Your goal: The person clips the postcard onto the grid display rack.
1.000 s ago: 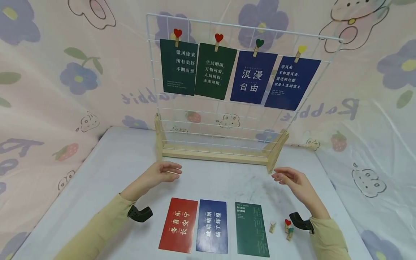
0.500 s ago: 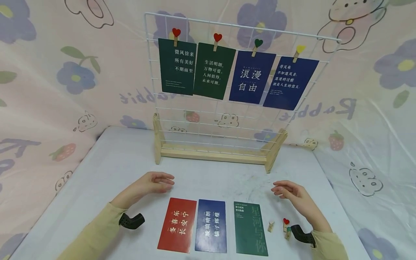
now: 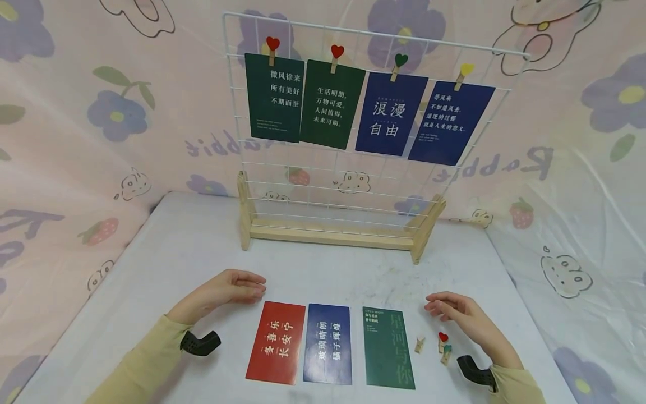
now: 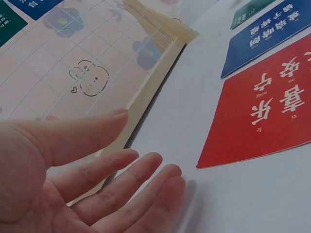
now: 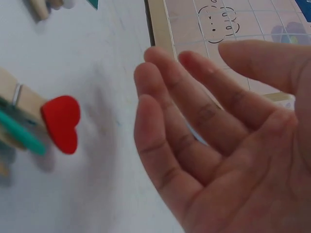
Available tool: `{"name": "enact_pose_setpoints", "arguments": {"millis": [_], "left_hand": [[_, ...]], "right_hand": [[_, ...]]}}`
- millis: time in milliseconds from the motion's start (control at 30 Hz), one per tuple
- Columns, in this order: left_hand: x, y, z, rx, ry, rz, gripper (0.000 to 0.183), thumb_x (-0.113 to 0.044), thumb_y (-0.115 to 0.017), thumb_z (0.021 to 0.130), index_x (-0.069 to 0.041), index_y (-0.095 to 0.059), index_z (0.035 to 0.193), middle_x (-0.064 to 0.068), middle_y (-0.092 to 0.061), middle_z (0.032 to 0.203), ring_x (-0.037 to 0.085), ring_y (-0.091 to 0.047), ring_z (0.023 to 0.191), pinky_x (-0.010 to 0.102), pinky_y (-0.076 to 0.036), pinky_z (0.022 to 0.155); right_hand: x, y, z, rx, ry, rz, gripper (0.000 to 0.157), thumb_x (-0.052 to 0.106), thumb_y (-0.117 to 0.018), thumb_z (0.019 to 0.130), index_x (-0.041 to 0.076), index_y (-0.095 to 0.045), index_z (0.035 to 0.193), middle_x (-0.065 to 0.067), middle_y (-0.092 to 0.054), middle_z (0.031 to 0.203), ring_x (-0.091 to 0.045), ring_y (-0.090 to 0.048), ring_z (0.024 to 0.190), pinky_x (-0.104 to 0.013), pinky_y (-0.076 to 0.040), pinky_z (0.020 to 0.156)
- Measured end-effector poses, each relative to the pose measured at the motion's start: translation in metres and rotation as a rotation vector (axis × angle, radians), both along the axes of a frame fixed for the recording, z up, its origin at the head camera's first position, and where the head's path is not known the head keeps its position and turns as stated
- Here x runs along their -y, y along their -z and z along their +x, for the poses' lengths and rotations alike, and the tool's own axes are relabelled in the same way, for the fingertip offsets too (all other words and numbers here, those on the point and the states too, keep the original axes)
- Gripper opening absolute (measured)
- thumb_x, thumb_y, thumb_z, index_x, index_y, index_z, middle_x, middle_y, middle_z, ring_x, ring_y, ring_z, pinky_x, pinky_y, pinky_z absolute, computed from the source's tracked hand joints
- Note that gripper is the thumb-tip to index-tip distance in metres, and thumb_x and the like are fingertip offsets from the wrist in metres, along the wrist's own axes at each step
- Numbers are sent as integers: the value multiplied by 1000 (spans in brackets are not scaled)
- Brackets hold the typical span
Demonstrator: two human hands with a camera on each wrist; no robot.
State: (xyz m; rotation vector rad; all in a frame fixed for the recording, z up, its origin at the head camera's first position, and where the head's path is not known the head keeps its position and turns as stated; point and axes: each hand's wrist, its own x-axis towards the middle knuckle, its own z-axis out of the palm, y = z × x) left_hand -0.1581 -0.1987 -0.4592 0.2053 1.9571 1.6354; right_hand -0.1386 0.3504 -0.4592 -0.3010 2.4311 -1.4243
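My left hand (image 3: 222, 292) holds nothing, its fingers relaxed, just behind and left of a red card (image 3: 276, 343). Beside that lie a blue card (image 3: 327, 345) and a green card (image 3: 387, 348). My right hand (image 3: 461, 314), also with nothing in it, hovers behind a few small wooden clothespins; one has a red heart (image 5: 63, 124) and one a teal top (image 3: 446, 352). A plain-looking clothespin (image 3: 419, 344) lies nearer the green card. In both wrist views the palms show bare and the fingers are loosely bent.
At the back stands a white wire grid (image 3: 323, 174) on a wooden base (image 3: 333, 238). Two green cards (image 3: 333, 105) and two blue cards (image 3: 391, 115) hang from it by heart-topped clothespins. Printed cloth (image 3: 121, 191) surrounds the white table (image 3: 187, 235) behind and at the sides.
Both hands have drawn back from the rack toward the near side of the table, the left also going leftward. The cards and clothespins have stayed in place.
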Motion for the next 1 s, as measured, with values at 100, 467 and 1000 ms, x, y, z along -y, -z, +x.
{"name": "enact_pose_setpoints", "arguments": {"millis": [100,467,1000], "left_hand": [[0,2,2,10,2,-27,48,-20,-67,91,7,-53,129,18,-64,118,24,-63,101,34,-52,88],[-5,9,5,24,-8,-44,46,-19,-68,90,8,-55,125,16,-67,106,25,-64,90,36,-55,80],[-17,12,3,-53,26,-97,36,-6,-69,86,12,-59,116,11,-68,90,18,-63,74,33,-57,66]], "right_hand": [[-1,0,3,37,-38,5,38,22,-49,102,-7,-53,126,-20,-64,112,-24,-62,93,-31,-54,77],[-1,6,7,156,-83,24,39,24,-57,98,-3,-56,125,-17,-64,115,-23,-61,95,-31,-54,76],[1,9,6,173,-255,-28,30,11,-58,96,-8,-59,119,-20,-64,100,-20,-60,74,-34,-54,58]]}}
